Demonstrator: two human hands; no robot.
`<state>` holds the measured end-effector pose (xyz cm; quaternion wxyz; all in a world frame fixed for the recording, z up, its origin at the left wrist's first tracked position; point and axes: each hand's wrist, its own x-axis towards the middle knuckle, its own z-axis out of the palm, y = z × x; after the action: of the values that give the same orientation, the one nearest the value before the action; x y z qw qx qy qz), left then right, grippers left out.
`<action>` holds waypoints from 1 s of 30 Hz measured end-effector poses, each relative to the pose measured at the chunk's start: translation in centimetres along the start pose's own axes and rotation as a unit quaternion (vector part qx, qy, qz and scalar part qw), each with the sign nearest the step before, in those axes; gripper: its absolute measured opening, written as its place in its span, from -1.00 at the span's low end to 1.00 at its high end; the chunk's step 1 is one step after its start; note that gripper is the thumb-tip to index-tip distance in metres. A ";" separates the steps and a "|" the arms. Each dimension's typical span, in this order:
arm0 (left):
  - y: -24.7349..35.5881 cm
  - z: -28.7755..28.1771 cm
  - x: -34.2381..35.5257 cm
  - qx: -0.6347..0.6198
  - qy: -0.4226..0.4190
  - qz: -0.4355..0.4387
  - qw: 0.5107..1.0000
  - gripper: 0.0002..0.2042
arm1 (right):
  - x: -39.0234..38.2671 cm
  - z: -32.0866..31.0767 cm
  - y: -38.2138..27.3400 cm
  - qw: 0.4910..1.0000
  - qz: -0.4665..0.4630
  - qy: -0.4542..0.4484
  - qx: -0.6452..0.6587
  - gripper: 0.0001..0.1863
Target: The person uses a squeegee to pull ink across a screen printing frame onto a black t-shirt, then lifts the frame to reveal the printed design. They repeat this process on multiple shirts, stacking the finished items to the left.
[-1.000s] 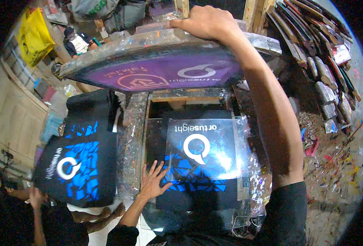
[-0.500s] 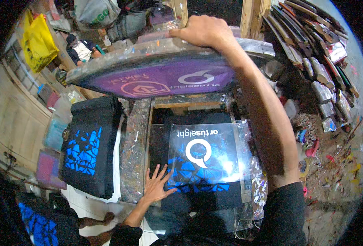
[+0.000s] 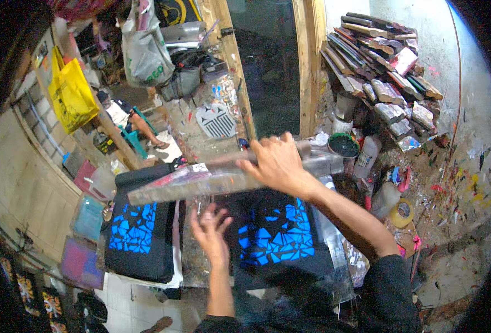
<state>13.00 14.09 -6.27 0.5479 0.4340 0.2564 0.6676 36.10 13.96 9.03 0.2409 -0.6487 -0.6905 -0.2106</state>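
My right hand [image 3: 273, 161] grips the top edge of a paint-stained screen frame [image 3: 184, 183], seen almost edge-on and tilted above the work surface. Below it lies a black piece [image 3: 267, 238] printed with blue angular shards. My left hand [image 3: 212, 230], slightly blurred, hovers just under the frame, left of that piece, fingers apart and holding nothing. A stack of black pieces [image 3: 140, 238] with the same blue pattern lies to the left on white backing.
A seated person [image 3: 131, 122] is at the back left, below hanging yellow [image 3: 70, 100] and grey bags [image 3: 145, 61]. Squeegees [image 3: 378, 77] are piled at the back right above a tub [image 3: 342, 145], bottles [image 3: 367, 158] and a tape roll [image 3: 401, 213]. A wooden door [image 3: 23, 177] is at left.
My right hand has brought the screen down, hiding its purple face. My left hand has lifted off the piece; the white logo there no longer shows. The view has tilted upward.
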 end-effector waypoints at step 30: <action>-7.4 -18.8 -9.4 0.217 0.031 -0.318 0.923 -0.67 | -9.4 21.4 5.9 0.864 -0.091 -0.470 0.156 -0.25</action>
<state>0.87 9.57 -24.40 0.6155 0.4169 0.5362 0.3997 41.11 19.83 -13.83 -0.0341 -0.5593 -0.8016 0.2086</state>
